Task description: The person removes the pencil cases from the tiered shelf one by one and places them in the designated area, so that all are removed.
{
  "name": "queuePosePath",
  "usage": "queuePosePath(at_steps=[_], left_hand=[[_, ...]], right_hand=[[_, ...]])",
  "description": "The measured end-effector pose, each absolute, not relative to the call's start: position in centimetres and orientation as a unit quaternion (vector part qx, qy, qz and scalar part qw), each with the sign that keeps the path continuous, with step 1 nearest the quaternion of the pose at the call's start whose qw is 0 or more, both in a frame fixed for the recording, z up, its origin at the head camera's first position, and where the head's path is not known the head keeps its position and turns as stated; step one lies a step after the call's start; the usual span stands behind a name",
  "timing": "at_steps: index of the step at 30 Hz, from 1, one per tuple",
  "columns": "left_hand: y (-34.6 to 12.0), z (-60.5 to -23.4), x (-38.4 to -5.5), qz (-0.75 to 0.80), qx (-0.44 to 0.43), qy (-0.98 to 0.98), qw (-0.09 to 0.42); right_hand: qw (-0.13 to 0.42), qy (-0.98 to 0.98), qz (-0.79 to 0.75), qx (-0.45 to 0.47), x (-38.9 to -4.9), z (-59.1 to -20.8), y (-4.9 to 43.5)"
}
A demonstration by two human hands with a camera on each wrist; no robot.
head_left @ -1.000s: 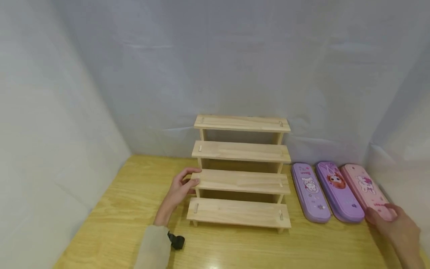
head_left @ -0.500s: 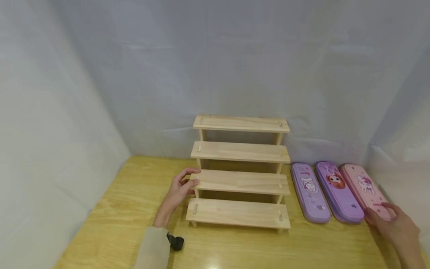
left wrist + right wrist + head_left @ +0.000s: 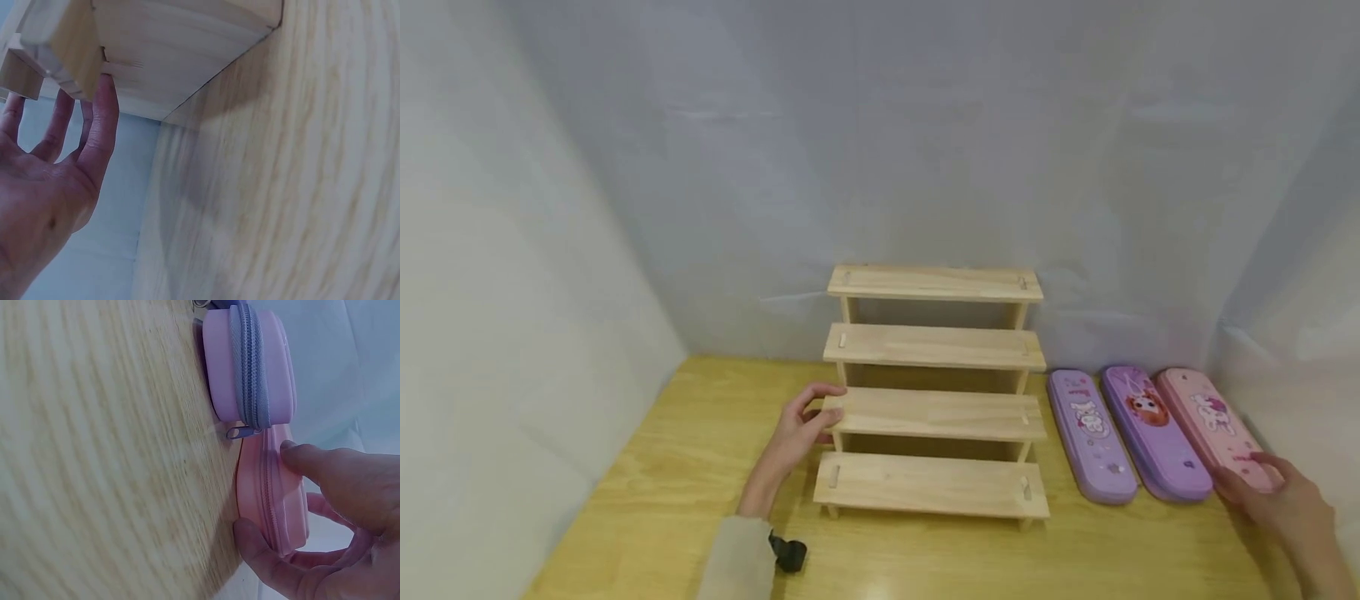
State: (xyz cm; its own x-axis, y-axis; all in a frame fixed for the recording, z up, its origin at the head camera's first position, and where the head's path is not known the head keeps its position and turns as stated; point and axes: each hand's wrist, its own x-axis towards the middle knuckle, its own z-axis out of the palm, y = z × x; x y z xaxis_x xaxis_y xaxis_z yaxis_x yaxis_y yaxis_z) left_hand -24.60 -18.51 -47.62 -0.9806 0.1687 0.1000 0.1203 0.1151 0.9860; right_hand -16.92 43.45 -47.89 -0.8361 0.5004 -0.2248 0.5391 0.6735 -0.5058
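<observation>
A stepped wooden display stand [image 3: 932, 343] with several tiers rises from the table. My left hand [image 3: 796, 428] holds the left end of its second tier from the bottom, thumb on top. In the left wrist view, the fingers of the left hand [image 3: 56, 169] reach the stand's side. Right of the stand, a lilac pencil case [image 3: 1093, 437], a purple pencil case [image 3: 1157, 435] and a pink pencil case [image 3: 1213, 425] lie side by side. My right hand [image 3: 1288, 508] grips the near end of the pink one, its fingers around the zipped edge in the right wrist view.
The wooden table [image 3: 647, 500] has a white sheet [image 3: 925, 142] hanging behind it, with more sheeting at both sides. The pink case lies close to the right-hand sheet. The stand's top tier sits near the back sheet.
The head view has tilted slightly, so the stand and cases sit a little lower in it. Both hands keep their holds on the stand and the pink pencil case.
</observation>
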Motion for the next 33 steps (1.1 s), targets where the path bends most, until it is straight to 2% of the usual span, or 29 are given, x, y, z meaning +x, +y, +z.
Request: queuePosePath(at_steps=[7, 19, 22, 25, 30, 33], left_hand=[[-18.4, -47.6, -24.7, 0.66, 0.103, 0.744, 0.019], [-18.3, -47.1, -24.5, 0.641, 0.108, 0.759, 0.041], [-18.2, -46.7, -24.5, 0.618, 0.116, 0.777, 0.039], [-18.4, -46.2, -24.4, 0.558, 0.131, 0.819, 0.014], [-19.0, -45.3, -23.5, 0.428, 0.162, 0.888, -0.051], [-19.5, -45.2, -22.5, 0.359, 0.156, 0.917, -0.072]], right_hand=[[0.041, 0.91, -0.282, 0.301, -16.7, -47.9, 43.2], [0.085, 0.906, -0.255, 0.326, -16.3, -48.3, 43.9], [0.077, 0.909, -0.254, 0.322, -15.8, -47.7, 43.6], [0.037, 0.929, -0.224, 0.293, -15.6, -47.2, 43.2], [-0.116, 0.962, -0.184, 0.162, -15.9, -46.2, 42.0], [-0.167, 0.965, -0.184, 0.086, -16.2, -45.6, 40.8]])
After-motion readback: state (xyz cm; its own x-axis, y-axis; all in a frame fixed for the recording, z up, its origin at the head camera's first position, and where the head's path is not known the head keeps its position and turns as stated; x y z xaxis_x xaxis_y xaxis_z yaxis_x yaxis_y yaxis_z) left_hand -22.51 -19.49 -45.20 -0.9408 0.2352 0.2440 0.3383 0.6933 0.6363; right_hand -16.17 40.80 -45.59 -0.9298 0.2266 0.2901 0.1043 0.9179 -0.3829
